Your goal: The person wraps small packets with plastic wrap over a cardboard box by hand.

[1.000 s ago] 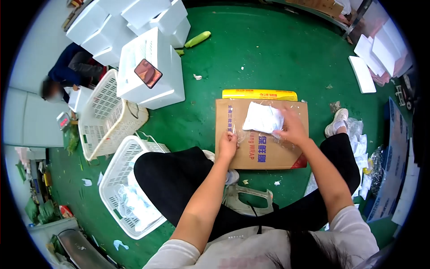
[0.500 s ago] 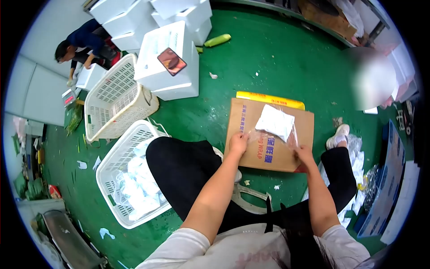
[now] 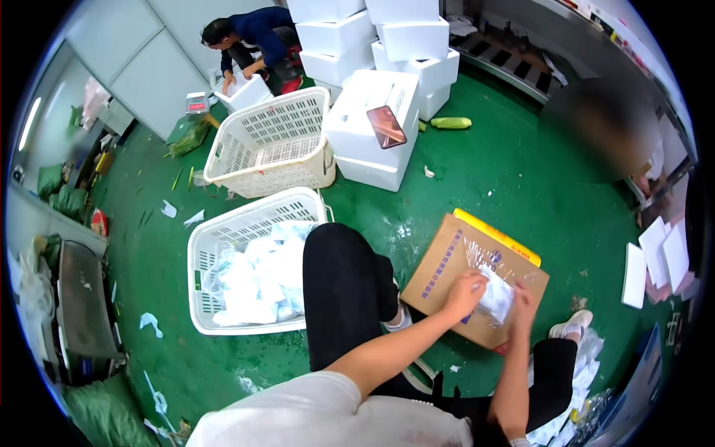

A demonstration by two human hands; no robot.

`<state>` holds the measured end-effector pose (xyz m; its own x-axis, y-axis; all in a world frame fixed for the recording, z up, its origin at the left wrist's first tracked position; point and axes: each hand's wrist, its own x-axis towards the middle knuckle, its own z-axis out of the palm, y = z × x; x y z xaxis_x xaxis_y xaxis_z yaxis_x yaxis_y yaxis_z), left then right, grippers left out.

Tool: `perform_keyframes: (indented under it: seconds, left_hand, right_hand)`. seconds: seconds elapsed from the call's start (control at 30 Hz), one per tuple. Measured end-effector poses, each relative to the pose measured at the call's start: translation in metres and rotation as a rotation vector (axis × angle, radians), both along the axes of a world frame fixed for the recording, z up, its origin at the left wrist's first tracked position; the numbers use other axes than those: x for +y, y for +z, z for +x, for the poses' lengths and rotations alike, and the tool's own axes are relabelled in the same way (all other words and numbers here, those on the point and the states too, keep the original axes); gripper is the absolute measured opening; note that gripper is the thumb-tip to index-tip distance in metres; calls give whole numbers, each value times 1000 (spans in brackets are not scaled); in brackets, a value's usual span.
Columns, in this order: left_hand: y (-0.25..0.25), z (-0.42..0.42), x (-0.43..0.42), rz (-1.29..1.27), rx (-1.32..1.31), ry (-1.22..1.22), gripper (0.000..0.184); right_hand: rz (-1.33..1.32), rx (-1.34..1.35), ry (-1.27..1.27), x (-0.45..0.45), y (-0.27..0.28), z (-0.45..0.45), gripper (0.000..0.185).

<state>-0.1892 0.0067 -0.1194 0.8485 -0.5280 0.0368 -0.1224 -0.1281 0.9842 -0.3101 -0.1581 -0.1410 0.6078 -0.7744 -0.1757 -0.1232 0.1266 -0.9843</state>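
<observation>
A white packet [image 3: 494, 295] in clear plastic film lies on the brown cardboard box [image 3: 439, 261] in front of me. My left hand [image 3: 466, 292] is closed at the packet's left edge, its fingers pinching the film or packet. At the right edge my right hand [image 3: 523, 304] has its fingers bent against the film; its fingertips are too blurred to tell their grip. Along the far side of the box lies a yellow carton [image 3: 497, 237] with red print.
White packets [image 3: 257, 279] fill a basket [image 3: 195, 298] at my left; another basket [image 3: 272, 175] stands beyond. A phone [image 3: 386, 127] rests on foam boxes [image 3: 369, 160]. A person [image 3: 261, 37] crouches at a foam box. A blurred round shape is at upper right.
The view has swung left, so the box appears lower and tilted. Both hands have moved from the box's near part up to the packet's sides, and the film is now gathered closer around it.
</observation>
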Motion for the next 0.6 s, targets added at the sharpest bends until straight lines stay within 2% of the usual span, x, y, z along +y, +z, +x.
perform_keyframes:
  seconds: [0.03, 0.07, 0.1, 0.13, 0.2, 0.23, 0.3, 0.33, 0.4, 0.47, 0.5, 0.6]
  left_hand:
    - [-14, 0, -16, 138, -132, -107, 24]
    - [-26, 3, -25, 282, -266, -217, 27]
    - [-19, 9, -19, 369, -253, -335, 44]
    - [-22, 7, -10, 373, -326, -380, 49]
    - [-38, 11, 7, 384, -491, -449, 62]
    - [-33, 18, 15, 486, -524, -616, 72]
    - [-46, 23, 14, 499, -768, -585, 69]
    - [-54, 24, 14, 506, -891, -569, 68]
    - [-63, 26, 7, 408, -922, -468, 65]
    - [-71, 34, -5, 363, -970, -399, 65]
    - [-59, 46, -8, 311, -884, -463, 65]
    - [-42, 63, -11, 145, -624, -614, 62]
  right_hand:
    - [-192, 93, 213, -4, -33, 17, 14]
    - [-194, 198, 265, 14, -29, 35, 15]
    - [-239, 145, 316, 16, -40, 37, 23]
    - [-455, 161, 408, 18, -45, 23, 31]
    - [-903, 163, 592, 21, -30, 18, 49]
    - [-981, 285, 648, 27, -14, 19, 57]
    - [-1121, 557, 766, 49, 26, 10, 74]
    - [-1125, 614, 750, 54, 32, 11, 76]
    - [-1147, 716, 706, 56, 38, 22, 79]
    - [-1187, 706, 695, 47, 28, 27, 76]
    - [-1210, 699, 688, 42, 25, 34, 75]
    - [-1002, 487, 694, 22, 27, 43, 68]
